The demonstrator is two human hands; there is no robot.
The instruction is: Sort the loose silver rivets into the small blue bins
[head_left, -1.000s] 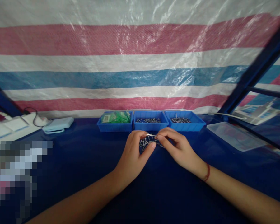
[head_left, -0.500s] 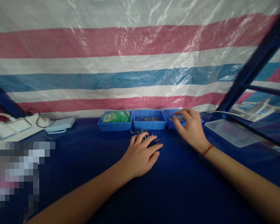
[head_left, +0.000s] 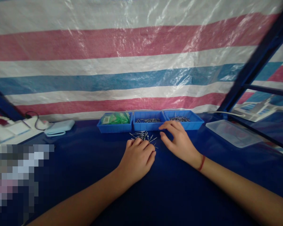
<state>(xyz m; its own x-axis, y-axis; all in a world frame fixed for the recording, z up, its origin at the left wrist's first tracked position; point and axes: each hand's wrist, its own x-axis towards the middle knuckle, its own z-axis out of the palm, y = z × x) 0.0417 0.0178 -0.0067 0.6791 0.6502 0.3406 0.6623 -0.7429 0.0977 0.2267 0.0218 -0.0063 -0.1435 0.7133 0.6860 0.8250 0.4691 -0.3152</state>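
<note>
A loose pile of small metal pins [head_left: 142, 136] lies on the dark blue table [head_left: 169, 191] in front of three blue trays. My left hand [head_left: 136, 160] rests palm down with its fingers curled over the near edge of the pile; whether it grips a pin is hidden. My right hand [head_left: 178, 141] hovers just right of the pile, fingers spread and bent, with nothing in them. The left tray [head_left: 114, 123] holds green plastic parts. Metal pins fill the middle tray [head_left: 148, 122] and the right tray [head_left: 182, 121].
A clear plastic lid [head_left: 233, 133] lies at the right by a dark blue metal frame [head_left: 252, 67]. A pale blue device [head_left: 58, 127] and white blocks with a cable sit at the far left. A striped tarp [head_left: 132, 62] closes the back.
My right hand went from the pile to the right tray and has come back beside the pile. My left hand flattened over the pins, then curled its fingers.
</note>
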